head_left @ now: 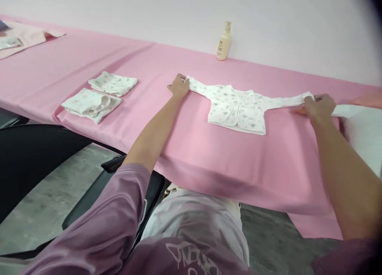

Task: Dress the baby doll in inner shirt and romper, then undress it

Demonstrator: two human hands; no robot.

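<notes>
A small white baby shirt [237, 108] with a faint print lies flat on the pink tablecloth [191, 147], both sleeves stretched out sideways. My left hand [178, 86] pinches the end of the left sleeve, fingers closed on the cuff. My right hand [320, 106] grips the end of the right sleeve, fingers curled over the cuff. Both arms reach out wide across the table.
Two folded white garments [113, 83] [91, 104] lie at the left. A cream pump bottle [224, 41] stands by the wall at the back. Pink cloth pieces [25, 38] lie far left. A white item [362, 127] sits at the right edge. Black chairs [32, 159] stand below the table.
</notes>
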